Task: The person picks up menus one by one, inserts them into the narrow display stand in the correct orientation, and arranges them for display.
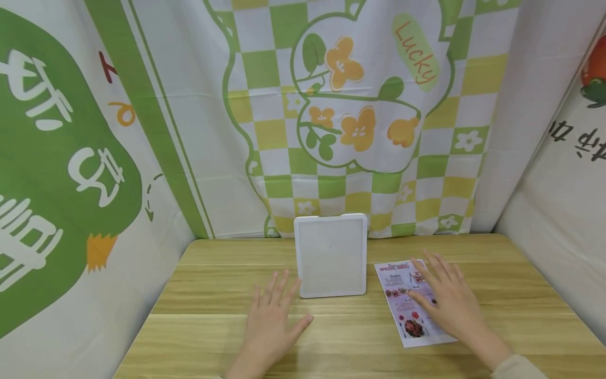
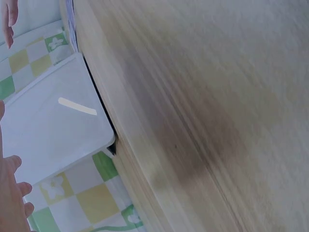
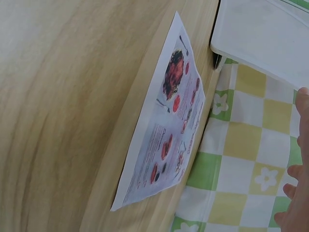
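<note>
A white square panel [image 1: 331, 255] stands upright at the middle of the wooden table [image 1: 213, 273], leaning slightly back. My left hand [image 1: 274, 310] lies flat on the wood just left of the panel's lower corner, fingers straight and spread, holding nothing. A printed menu leaflet [image 1: 402, 310] with food pictures lies flat to the right of the panel. My right hand [image 1: 445, 297] is spread over the leaflet's right half with straight fingers. The left wrist view shows the panel [image 2: 53, 125] and the left fingertips [image 2: 12, 193]. In the right wrist view the leaflet [image 3: 169, 130] lies below the right fingertips [image 3: 297, 193].
Printed cloth curtains [image 1: 360, 105] in green, yellow and white hang close behind the table and along both sides. Bare wood [image 1: 345, 337] stretches between the two hands and along the front edge.
</note>
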Demonstrator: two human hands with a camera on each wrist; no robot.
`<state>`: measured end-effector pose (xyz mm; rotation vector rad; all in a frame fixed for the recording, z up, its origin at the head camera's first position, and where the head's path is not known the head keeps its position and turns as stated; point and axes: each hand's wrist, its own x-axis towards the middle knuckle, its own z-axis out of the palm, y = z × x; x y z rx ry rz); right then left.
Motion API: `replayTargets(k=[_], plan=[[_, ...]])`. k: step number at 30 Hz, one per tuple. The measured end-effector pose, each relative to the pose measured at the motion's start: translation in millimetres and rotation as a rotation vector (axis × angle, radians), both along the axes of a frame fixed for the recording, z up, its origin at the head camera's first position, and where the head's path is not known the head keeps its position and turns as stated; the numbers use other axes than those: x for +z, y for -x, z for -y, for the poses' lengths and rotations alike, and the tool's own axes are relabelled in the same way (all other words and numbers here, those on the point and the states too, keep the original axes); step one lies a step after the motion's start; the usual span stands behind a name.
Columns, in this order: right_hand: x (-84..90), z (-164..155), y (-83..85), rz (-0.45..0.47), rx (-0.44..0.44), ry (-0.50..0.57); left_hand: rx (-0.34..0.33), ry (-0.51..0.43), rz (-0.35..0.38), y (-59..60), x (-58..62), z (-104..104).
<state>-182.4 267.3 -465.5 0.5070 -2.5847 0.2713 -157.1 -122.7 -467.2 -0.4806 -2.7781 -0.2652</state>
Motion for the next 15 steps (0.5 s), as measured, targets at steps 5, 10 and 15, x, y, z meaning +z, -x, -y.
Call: replayTargets(k=[5, 10, 15], plan=[[-1.4, -8, -3.3, -0.011, 0.017, -0.010, -0.031, -0.011, 0.003, 0.4, -4.9, -9], [-3.3, -15, -5.9, -0.024, 0.037, -0.025, -0.052, -0.028, 0.019, 0.8, -5.5, -17], [-3.3, -23, -7.8, -0.022, 0.050, -0.012, -0.071, -0.019, 0.025, 1.9, -4.6, -24]])
